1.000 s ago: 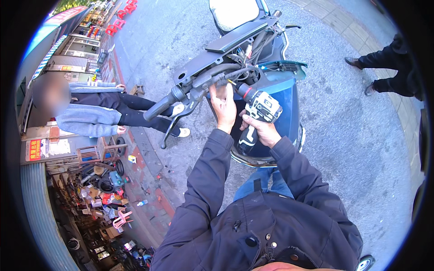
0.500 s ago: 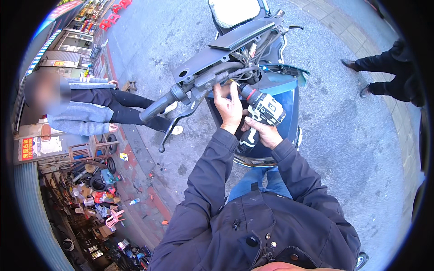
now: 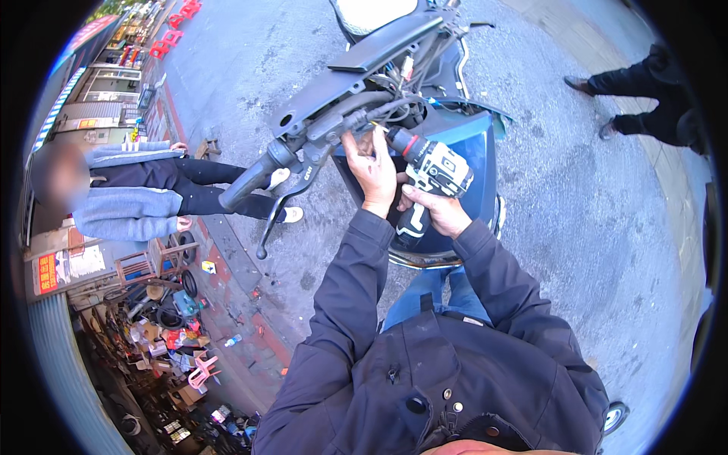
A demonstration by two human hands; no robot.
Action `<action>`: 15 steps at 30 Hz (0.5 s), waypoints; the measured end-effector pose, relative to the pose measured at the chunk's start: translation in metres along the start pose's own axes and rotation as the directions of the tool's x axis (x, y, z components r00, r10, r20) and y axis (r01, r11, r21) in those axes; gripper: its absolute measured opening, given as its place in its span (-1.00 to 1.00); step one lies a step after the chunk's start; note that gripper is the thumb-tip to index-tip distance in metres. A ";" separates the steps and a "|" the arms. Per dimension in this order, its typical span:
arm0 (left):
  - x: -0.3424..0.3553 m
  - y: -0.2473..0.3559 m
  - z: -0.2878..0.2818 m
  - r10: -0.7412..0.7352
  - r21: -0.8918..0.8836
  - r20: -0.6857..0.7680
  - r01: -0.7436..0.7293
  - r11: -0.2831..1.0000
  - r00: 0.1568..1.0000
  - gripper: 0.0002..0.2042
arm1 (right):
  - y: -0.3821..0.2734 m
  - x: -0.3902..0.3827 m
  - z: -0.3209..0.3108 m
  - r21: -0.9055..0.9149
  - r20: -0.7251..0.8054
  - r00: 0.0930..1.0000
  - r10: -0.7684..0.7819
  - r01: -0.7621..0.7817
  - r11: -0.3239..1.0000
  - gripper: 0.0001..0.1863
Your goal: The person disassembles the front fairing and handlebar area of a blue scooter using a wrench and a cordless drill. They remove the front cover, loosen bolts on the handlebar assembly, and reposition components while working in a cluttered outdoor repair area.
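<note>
My right hand (image 3: pixel 441 212) is wrapped round the grip of a black and white cordless drill (image 3: pixel 441 171) with a red ring behind its chuck. The drill points up and left at the underside of the scooter's handlebar (image 3: pixel 341 127). Just left of the chuck, my left hand (image 3: pixel 373 176) reaches up, thumb and fingers bent around a small spot below the handlebar near the yellowish bit tip. What those fingers grip is hidden. A loosened dark handlebar cover (image 3: pixel 364 72) lies along the bar, with exposed cables (image 3: pixel 406 83) beside it.
The scooter's blue front panel (image 3: pixel 474 163) lies beneath the drill. The brake lever (image 3: pixel 274 214) juts toward the left. A person in a grey jacket (image 3: pixel 125 212) stands at left, another in dark trousers (image 3: pixel 641 102) at right. Tools and parts (image 3: pixel 171 326) clutter the shop front.
The scooter, the bystanders and both hands have shifted slightly left in the picture together. My hands and the drill keep much the same pose against the handlebar.
</note>
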State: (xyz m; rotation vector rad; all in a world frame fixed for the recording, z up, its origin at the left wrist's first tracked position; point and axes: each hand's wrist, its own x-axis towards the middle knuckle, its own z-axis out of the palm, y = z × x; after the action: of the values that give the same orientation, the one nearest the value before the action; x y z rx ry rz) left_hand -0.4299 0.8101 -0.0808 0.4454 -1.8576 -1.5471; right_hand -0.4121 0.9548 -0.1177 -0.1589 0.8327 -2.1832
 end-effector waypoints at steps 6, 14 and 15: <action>0.003 -0.003 -0.001 0.041 -0.058 0.001 -0.041 0.998 0.999 -0.61 | 0.008 0.005 -0.005 0.010 0.033 0.999 -0.011 0.011 1.000 -0.71; 0.009 -0.005 -0.006 0.029 -0.175 -0.008 -0.030 0.984 1.000 -0.53 | 0.006 0.005 -0.004 0.065 0.081 0.997 -0.006 0.001 0.998 -0.69; 0.011 -0.004 -0.006 0.034 -0.176 -0.009 -0.035 0.984 0.999 -0.53 | 0.007 0.006 -0.004 0.062 0.084 0.996 -0.014 0.009 0.998 -0.68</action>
State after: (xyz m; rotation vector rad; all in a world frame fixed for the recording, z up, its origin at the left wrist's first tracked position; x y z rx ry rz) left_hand -0.4342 0.7979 -0.0814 0.3348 -1.6966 -1.6680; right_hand -0.4133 0.9493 -0.1260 -0.2247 0.7179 -2.1942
